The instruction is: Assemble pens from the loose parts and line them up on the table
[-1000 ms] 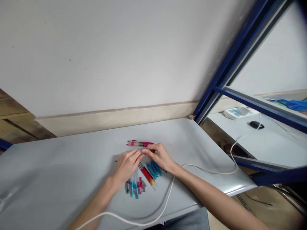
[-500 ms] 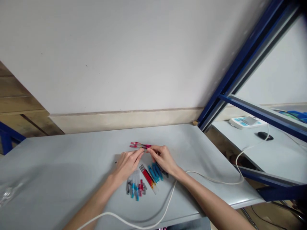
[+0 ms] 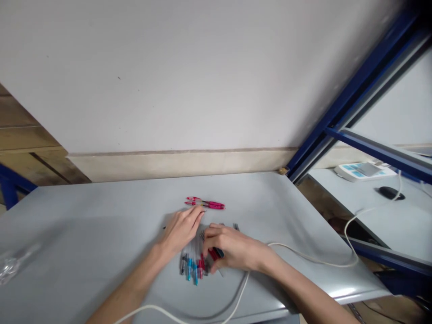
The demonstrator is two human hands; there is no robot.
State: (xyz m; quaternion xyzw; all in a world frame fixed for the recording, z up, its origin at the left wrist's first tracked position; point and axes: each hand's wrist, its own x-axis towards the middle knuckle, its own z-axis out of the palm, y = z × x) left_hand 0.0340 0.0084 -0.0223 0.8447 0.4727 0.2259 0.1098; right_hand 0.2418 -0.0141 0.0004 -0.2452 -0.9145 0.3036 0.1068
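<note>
**Right hand curls over the red refills while the left pinches a small piece by the magenta pens**

Near the lower centre of the frame, the right hand [image 3: 234, 247] arches over the red refills [image 3: 214, 254] from their right side. Its thumb and fingers stand partly apart, with red showing between them; blur and overlap make it impossible to tell whether the fingertips touch anything. The refills slant from upper left to lower right, across the reach of the hand, which comes in from the right. They lie much nearer this hand than the left one, below and to the right of the latter.

The left hand [image 3: 180, 228] is closed, thumb against fingers, on a small dark-tipped piece [image 3: 204, 211] that pokes out rightward. How much of it lies inside the grip is hidden. Just above, the magenta pens [image 3: 215, 204] lie side by side, nearly level across the frame.

Below the hands, clear barrels with black, blue and red ends [image 3: 195, 275] fan out on the desk [image 3: 111, 234], their coloured ends towards the bottom of the frame and just left of the right thumb. A white cable [image 3: 312, 257] loops below and to the right of the right hand. Clear plastic [image 3: 9, 269] lies at the lower left, well apart from the hands.
</note>
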